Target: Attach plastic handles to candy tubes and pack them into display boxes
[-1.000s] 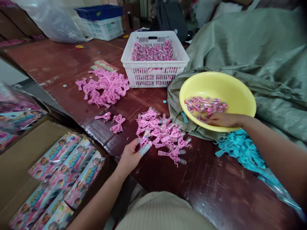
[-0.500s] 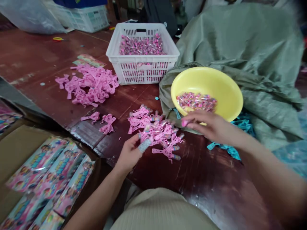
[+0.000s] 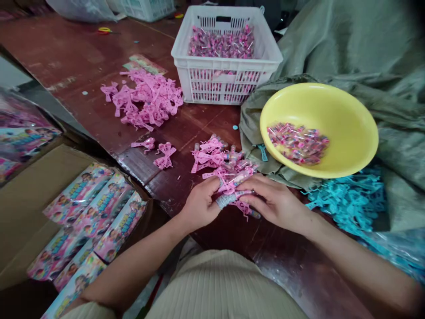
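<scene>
The left grip (image 3: 201, 206) and the right grip (image 3: 275, 201) are close together over the desk (image 3: 63, 57), almost touching. Both are narrow. Their fingers curl in on a little clear tube (image 3: 241, 178) and a pink plastic bow shape (image 3: 244, 207) joined to it. I cannot tell which fingers hold which part. A gray wrap (image 3: 226, 200) covers one finger of the left grip.

Just ahead of the grips is a messy pile of pink shapes with tubes (image 3: 212, 155). Farther ahead and to the left is a bigger pile of loose pink shapes (image 3: 146, 99). Straight ahead is a white crate (image 3: 226, 86) full of small pink packs. To the right, a yellow bowl (image 3: 352, 124) sits on a green sack (image 3: 348, 44), with small shiny packs (image 3: 297, 144) in it. Blue shapes (image 3: 348, 199) lie past the right grip. Left of the left grip, a cardboard box (image 3: 29, 212) holds bright toy cards (image 3: 79, 199).
</scene>
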A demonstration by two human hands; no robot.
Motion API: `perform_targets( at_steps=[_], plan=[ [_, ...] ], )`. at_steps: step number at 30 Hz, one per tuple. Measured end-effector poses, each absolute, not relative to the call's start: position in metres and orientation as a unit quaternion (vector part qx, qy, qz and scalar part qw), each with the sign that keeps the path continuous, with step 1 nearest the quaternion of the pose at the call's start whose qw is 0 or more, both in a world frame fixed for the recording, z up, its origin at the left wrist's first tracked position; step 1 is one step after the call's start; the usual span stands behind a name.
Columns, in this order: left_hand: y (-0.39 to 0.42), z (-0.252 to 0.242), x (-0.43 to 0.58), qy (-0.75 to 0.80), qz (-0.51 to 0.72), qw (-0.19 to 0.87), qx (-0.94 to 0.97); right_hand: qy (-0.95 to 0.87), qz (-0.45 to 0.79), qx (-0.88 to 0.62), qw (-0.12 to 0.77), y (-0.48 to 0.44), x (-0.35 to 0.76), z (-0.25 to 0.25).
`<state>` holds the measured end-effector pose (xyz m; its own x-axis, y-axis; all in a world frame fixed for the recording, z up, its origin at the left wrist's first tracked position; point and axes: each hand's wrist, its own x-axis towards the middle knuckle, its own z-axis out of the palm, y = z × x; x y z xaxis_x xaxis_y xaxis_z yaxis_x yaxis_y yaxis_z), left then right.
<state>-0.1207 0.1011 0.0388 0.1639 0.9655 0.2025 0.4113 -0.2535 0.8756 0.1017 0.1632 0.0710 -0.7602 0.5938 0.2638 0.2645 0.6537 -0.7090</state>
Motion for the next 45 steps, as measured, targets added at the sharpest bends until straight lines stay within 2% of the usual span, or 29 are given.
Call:
perform_targets(
  at_steps=[6,12,16,19,22,25,35,42,45],
  plan=[
    [0.095,0.021,-0.131,0.543,0.324,0.147,0.760,-0.802,0.460,-0.306,0.225,0.162,0.088,0.054],
    [0.105,0.013,-0.138,0.511,0.308,0.043,0.802,-0.719,0.554,-0.356,0.224,0.164,0.081,0.041],
    [0.115,0.020,-0.130,0.512,0.326,0.072,0.792,-0.701,0.558,-0.384,0.223,0.167,0.087,0.050],
    [0.120,0.035,-0.119,0.528,0.353,0.198,0.746,-0.688,0.567,-0.408,0.197,0.167,0.096,0.064],
    [0.125,0.048,-0.113,0.528,0.367,0.324,0.694,-0.726,0.526,-0.391,0.210,0.167,0.107,0.076],
    [0.126,0.052,-0.114,0.519,0.374,0.367,0.675,-0.769,0.464,-0.376,0.228,0.170,0.115,0.080],
    [0.117,0.032,-0.118,0.528,0.362,0.220,0.736,-0.803,0.419,-0.367,0.212,0.171,0.111,0.069],
    [0.118,0.033,-0.124,0.501,0.291,0.140,0.803,-0.789,0.473,-0.359,0.155,0.169,0.111,0.062],
    [0.149,0.038,-0.133,0.571,0.244,0.079,0.780,-0.785,0.429,-0.400,0.198,0.194,0.127,0.066]
  ],
)
